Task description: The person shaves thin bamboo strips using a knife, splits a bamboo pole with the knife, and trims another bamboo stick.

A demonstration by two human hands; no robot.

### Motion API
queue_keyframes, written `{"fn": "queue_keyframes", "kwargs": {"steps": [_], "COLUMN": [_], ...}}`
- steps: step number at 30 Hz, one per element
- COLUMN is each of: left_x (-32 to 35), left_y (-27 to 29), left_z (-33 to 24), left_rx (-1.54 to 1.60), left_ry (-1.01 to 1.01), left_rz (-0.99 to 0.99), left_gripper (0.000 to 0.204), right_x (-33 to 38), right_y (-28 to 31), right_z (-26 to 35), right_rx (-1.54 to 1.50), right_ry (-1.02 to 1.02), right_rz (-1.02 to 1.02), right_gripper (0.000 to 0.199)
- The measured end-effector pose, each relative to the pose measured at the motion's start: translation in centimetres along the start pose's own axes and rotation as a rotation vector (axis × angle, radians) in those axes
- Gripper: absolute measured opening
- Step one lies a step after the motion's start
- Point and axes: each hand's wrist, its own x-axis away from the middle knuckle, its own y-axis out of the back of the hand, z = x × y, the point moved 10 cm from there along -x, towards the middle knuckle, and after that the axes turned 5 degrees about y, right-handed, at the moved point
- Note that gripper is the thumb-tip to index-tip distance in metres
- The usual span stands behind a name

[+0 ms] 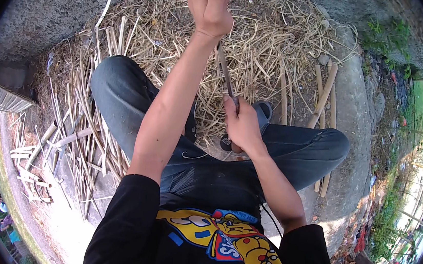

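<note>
The person sits on the ground with both knees bent out to the sides, in dark trousers (123,92) and a black shirt (124,226) with a colourful cartoon print. The right hand (243,125) is in front of the lap, between the two knees, and it is grasping a long dark tool (224,71), narrow like a blade. This tool points away from the body and slants a little to the left, so its far end comes near the left wrist. The left hand (209,8) is raised at the upper edge of the view, with the arm stretched forward; its fingers are clenched in a fist, and I cannot tell whether something thin is inside it. Below the tool, pale shavings (262,39) cover the ground in a thick, tangled layer. Just beside the right hand there is a grey slipper (263,111), partly hidden. To the right, several bamboo sticks (323,97) lie on the ground, one crossing over others. To the left of the knee, a big heap of split strips (78,149) is spread, and a rough grey wall (64,8) stands behind
</note>
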Motion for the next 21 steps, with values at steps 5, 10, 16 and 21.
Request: {"fn": "queue_keyframes", "kwargs": {"steps": [5, 10, 16, 21], "left_x": [-0.7, -1.1, -0.9, -2.1], "left_y": [0.7, 0.2, 0.4, 0.9], "left_z": [-1.6, -0.7, -0.5, -0.9], "left_rx": [0.068, 0.062, 0.034, 0.047], "left_ry": [-0.038, -0.004, 0.005, 0.072], "left_rz": [-0.059, -0.116, -0.067, 0.024], "left_gripper": [0.054, 0.057, 0.058, 0.057], "right_x": [-0.4, 0.9, 2.3, 1.6], "right_y": [7.0, 4.8, -0.3, 5.1], "right_z": [9.5, 6.7, -12.4, -2.6], "right_rx": [-0.453, -0.394, -0.1, -0.28], "right_ry": [0.173, 0.255, -0.504, -0.096], "right_rz": [-0.268, -0.212, 0.051, -0.202], "right_gripper": [0.043, 0.044, 0.046, 0.044]}}
